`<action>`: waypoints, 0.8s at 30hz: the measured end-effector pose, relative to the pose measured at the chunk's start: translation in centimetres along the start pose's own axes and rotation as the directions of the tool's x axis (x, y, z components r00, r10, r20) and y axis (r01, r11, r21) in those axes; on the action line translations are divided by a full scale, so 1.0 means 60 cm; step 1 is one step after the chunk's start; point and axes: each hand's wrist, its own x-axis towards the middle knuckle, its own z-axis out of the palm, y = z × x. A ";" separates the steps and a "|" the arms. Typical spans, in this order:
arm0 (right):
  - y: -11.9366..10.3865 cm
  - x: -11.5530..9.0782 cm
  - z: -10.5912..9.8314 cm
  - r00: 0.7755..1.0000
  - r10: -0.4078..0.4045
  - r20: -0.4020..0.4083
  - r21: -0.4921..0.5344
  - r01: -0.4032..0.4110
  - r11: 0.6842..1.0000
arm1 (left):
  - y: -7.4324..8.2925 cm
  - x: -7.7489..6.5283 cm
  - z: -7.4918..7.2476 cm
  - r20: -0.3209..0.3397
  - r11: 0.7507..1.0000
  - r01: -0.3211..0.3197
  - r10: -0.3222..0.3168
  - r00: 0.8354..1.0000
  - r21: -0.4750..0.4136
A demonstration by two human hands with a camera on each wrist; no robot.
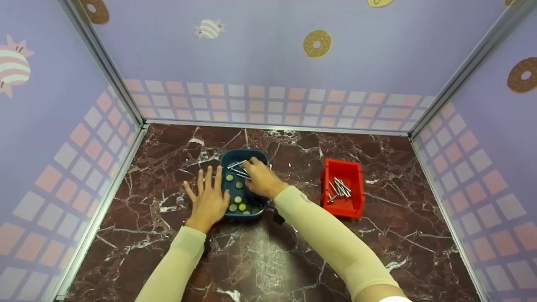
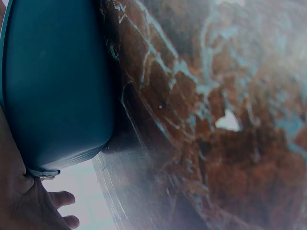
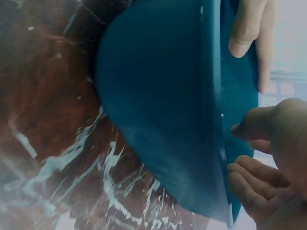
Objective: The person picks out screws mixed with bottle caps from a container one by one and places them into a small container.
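A dark blue basin [image 1: 223, 184] holds several silver bolts [image 1: 240, 172] toward its far end and round green pieces like cucumber slices [image 1: 238, 199] toward the near end. My left hand [image 1: 209, 205] lies along the basin's left side, fingers straight and spread, thumb at the rim. My right hand [image 1: 262, 180] reaches over the right rim into the basin, fingertips close by the bolts. Inside the rim, the right wrist view shows its loosely bent fingers [image 3: 249, 179] apart from the thumb, with nothing visible between them. The blue outer wall [image 2: 57, 81] fills much of the left wrist view.
To the right stands a red open-fronted bin [image 1: 356, 184] with several silver bolts [image 1: 340, 188] in it. Both containers stand on a dark red marbled tabletop [image 1: 402, 243]. Purple patterned panels [image 1: 268, 58] with metal edges enclose the back and both sides.
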 end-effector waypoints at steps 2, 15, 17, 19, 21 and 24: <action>-0.006 0.009 0.005 0.998 0.037 0.050 -0.025 -0.036 0.999 | 0.001 -0.001 0.001 -0.003 1.000 -0.001 0.001 1.000 -0.004; -0.028 0.040 0.022 0.947 0.222 0.231 -0.185 -0.181 0.966 | 0.003 0.001 -0.003 -0.015 1.000 -0.010 0.010 1.000 0.000; -0.029 0.043 0.027 0.944 0.231 0.234 -0.197 -0.187 0.962 | 0.002 0.001 -0.002 -0.015 1.000 -0.008 0.008 1.000 -0.001; -0.030 0.044 0.033 0.941 0.243 0.236 -0.206 -0.196 0.959 | 0.001 0.000 -0.001 -0.013 1.000 -0.005 0.005 1.000 -0.001; -0.029 0.045 0.039 0.938 0.251 0.237 -0.206 -0.204 0.957 | 0.001 -0.001 -0.001 -0.010 1.000 -0.001 0.001 1.000 0.001; -0.028 0.045 0.044 0.939 0.252 0.235 -0.198 -0.208 0.958 | 0.000 -0.001 -0.001 -0.014 1.000 0.001 -0.002 1.000 -0.004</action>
